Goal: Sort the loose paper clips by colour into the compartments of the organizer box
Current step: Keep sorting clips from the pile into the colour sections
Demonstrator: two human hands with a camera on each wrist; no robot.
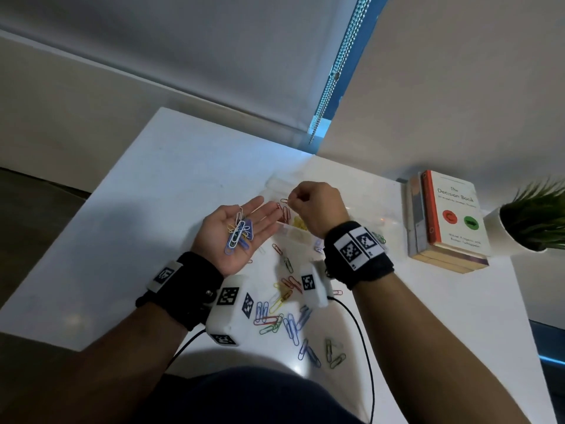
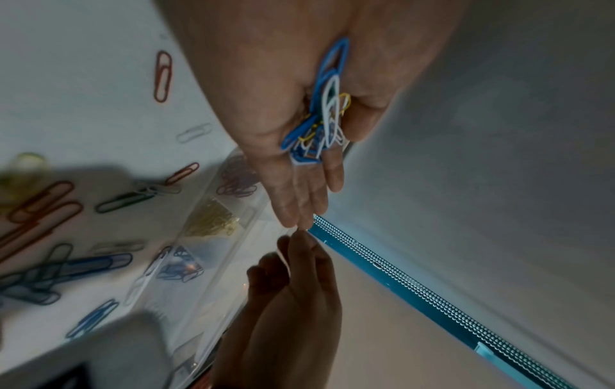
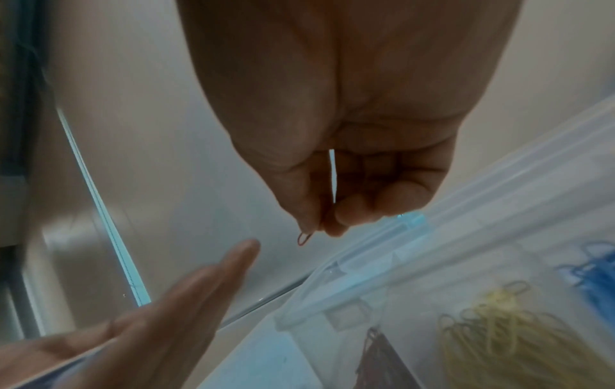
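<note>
My left hand (image 1: 241, 223) lies palm up over the table with straight fingers, and a small heap of blue, white and yellow clips (image 1: 240, 234) (image 2: 324, 113) rests in the palm. My right hand (image 1: 308, 205) (image 3: 324, 229) hovers over the clear organizer box (image 1: 363, 218) and pinches a small red clip (image 1: 284, 201) (image 3: 304, 238) between thumb and forefinger. Below it sit a compartment of red clips (image 1: 284, 213) (image 2: 238, 180) and one of yellow clips (image 1: 298, 223) (image 3: 505, 334). A blue-clip compartment (image 3: 595, 273) lies further along.
Several loose clips (image 1: 290, 313) in mixed colours lie scattered on the white table (image 1: 171, 185) near my wrists. A stack of books (image 1: 446, 218) and a potted plant (image 1: 535, 218) stand at the right. A bead chain (image 1: 330, 71) hangs by the wall behind.
</note>
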